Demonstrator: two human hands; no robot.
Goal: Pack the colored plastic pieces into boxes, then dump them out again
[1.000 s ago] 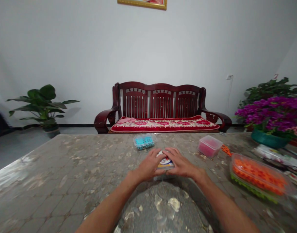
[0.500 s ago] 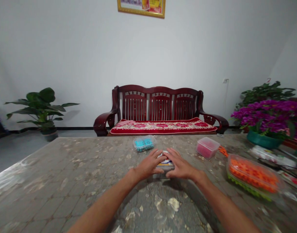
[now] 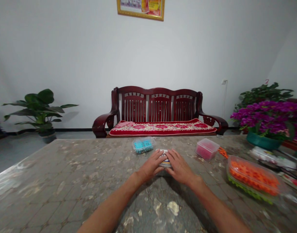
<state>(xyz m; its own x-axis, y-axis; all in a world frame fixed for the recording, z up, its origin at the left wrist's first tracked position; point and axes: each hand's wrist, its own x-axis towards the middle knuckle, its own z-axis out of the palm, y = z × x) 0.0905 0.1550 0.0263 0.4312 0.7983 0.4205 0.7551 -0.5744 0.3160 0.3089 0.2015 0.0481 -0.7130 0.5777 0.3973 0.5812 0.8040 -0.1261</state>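
A small box (image 3: 165, 162) with a white, blue and orange label on top stands on the table in front of me. My left hand (image 3: 151, 165) lies over its left side, fingers across the top and thumb at the near edge. From the right, my right hand (image 3: 180, 167) covers the box in the same way, so both hands grip it between them. Most of the sides are hidden by my hands. Just beyond and to the left is a clear plastic container (image 3: 144, 145) of light-blue pieces.
A patterned cloth covers the table (image 3: 49, 181). To the right are a container of pink contents (image 3: 207, 149), a larger one of orange and green pieces (image 3: 252, 176), white packages (image 3: 272, 157) and purple flowers in a green pot (image 3: 263, 140). A wooden bench (image 3: 160, 106) stands behind.
Both hands have settled lower and flatter over the labelled box, and less of its near side shows. The containers around it stay where they were; the view has shifted slightly.
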